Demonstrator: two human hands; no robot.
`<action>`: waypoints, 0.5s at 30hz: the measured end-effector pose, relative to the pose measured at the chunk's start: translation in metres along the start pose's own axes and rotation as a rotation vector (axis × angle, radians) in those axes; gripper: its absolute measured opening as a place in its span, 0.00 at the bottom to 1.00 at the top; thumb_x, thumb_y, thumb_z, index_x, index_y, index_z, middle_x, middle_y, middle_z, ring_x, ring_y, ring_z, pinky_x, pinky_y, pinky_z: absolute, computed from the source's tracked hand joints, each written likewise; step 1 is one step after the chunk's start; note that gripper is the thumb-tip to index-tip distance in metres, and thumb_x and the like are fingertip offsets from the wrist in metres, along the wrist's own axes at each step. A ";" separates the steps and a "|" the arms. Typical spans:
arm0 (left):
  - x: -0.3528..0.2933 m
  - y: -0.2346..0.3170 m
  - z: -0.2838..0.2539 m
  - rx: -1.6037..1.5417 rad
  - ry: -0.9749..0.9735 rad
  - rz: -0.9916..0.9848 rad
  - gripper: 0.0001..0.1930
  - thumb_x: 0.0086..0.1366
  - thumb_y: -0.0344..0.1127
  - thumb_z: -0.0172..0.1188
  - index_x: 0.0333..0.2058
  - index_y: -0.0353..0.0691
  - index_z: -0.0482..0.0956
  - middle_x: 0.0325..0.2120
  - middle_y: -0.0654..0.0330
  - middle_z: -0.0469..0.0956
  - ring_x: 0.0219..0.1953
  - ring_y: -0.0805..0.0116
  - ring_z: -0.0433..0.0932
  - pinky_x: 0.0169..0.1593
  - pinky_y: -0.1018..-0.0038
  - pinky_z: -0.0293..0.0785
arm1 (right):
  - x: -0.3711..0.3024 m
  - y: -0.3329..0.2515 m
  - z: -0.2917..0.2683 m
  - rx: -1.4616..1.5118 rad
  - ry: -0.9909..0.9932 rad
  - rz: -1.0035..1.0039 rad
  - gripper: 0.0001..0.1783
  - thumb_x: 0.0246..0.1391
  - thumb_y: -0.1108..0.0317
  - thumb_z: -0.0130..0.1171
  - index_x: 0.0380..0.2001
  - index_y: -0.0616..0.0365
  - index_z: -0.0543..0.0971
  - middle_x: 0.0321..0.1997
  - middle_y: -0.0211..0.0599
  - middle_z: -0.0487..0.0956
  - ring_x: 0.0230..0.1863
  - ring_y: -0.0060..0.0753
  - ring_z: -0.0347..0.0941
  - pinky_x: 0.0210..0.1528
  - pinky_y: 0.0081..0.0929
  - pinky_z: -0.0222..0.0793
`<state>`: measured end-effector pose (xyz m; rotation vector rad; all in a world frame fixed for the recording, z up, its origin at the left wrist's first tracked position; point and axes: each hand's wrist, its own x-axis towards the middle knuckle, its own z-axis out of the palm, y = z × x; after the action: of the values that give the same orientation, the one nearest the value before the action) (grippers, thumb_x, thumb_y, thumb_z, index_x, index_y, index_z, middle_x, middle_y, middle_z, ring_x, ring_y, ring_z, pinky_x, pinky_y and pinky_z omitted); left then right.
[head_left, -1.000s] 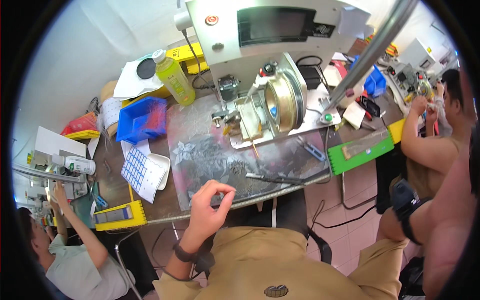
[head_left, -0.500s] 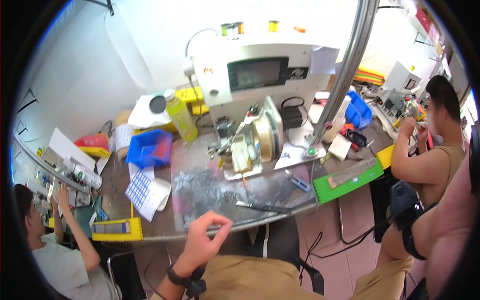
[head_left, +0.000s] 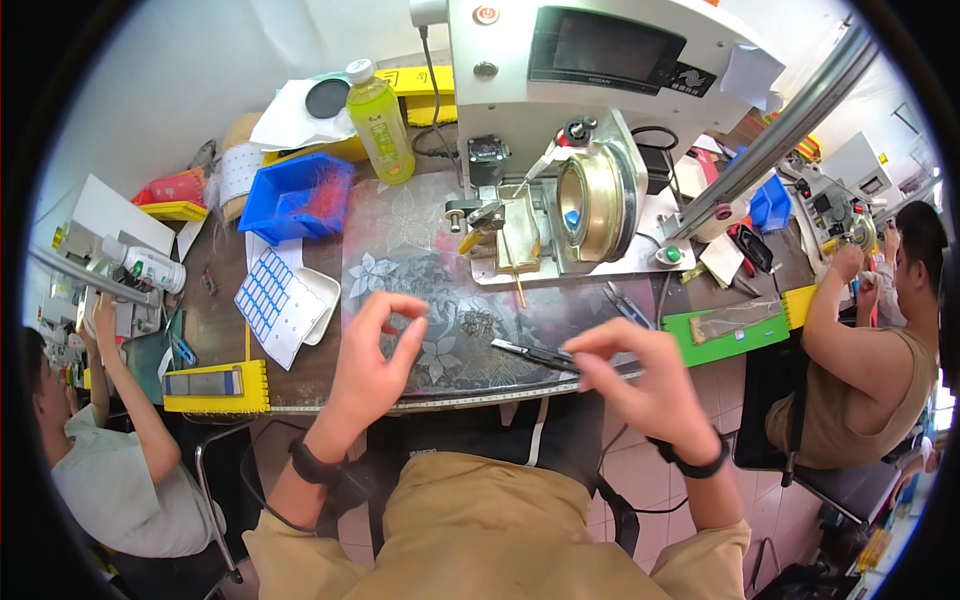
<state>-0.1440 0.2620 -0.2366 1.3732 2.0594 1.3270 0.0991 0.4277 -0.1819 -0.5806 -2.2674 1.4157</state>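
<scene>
My left hand (head_left: pixel 372 362) hovers over the bench's near edge, thumb and forefinger curved with a gap between them and nothing visible inside. My right hand (head_left: pixel 645 385) has its thumb and forefinger apart, close to the rear end of a slim black tool (head_left: pixel 535 355) with a silvery tip. That tool lies on the dark patterned mat (head_left: pixel 410 275); whether the fingertips touch it I cannot tell. A small heap of dark bits (head_left: pixel 480 326) lies left of the tool. Behind it, a white machine (head_left: pixel 620 130) carries a brass-coloured ring (head_left: pixel 583 210) and a thin brown rod (head_left: pixel 519 290).
Around the mat are a blue bin (head_left: pixel 262 205) with reddish strands, a yellow-green bottle (head_left: pixel 382 130), a blue-marked label sheet (head_left: pixel 270 300), a slim grey-blue tool (head_left: pixel 628 303) and a green board (head_left: pixel 700 340). A metal post (head_left: pixel 770 130) rises at right. Co-workers sit on both sides.
My right hand has come over the bench edge from the far right of the view. My left hand's thumb and forefinger have parted. The view has shifted, bringing the bench closer.
</scene>
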 end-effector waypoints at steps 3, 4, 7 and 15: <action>0.032 -0.001 -0.002 0.014 -0.065 -0.025 0.14 0.65 0.30 0.59 0.49 0.37 0.75 0.47 0.59 0.77 0.49 0.68 0.76 0.48 0.73 0.71 | 0.017 0.038 0.035 0.317 -0.061 0.182 0.07 0.64 0.72 0.58 0.42 0.63 0.80 0.28 0.28 0.79 0.30 0.14 0.76 0.33 0.18 0.70; 0.044 0.001 0.003 0.048 -0.043 0.025 0.17 0.64 0.30 0.60 0.52 0.37 0.73 0.49 0.58 0.76 0.53 0.66 0.75 0.50 0.71 0.72 | 0.026 0.041 0.042 0.392 -0.062 0.197 0.08 0.65 0.70 0.56 0.44 0.62 0.77 0.28 0.26 0.77 0.31 0.15 0.75 0.34 0.17 0.69; 0.069 -0.007 0.012 0.097 -0.070 0.073 0.28 0.63 0.32 0.63 0.61 0.38 0.67 0.56 0.54 0.72 0.61 0.60 0.71 0.58 0.65 0.70 | 0.055 0.051 0.062 0.617 0.051 0.138 0.08 0.66 0.70 0.55 0.45 0.61 0.75 0.29 0.27 0.76 0.31 0.16 0.74 0.36 0.17 0.68; 0.097 0.016 0.000 0.131 -0.141 0.227 0.31 0.57 0.32 0.66 0.60 0.38 0.70 0.57 0.51 0.72 0.61 0.54 0.70 0.61 0.60 0.67 | 0.079 0.054 0.073 0.654 0.032 0.258 0.06 0.69 0.69 0.51 0.42 0.61 0.72 0.28 0.27 0.75 0.29 0.15 0.70 0.34 0.17 0.67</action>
<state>-0.1817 0.3466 -0.2033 1.7498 1.9732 1.1568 0.0019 0.4384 -0.2512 -0.6722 -1.5901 2.1141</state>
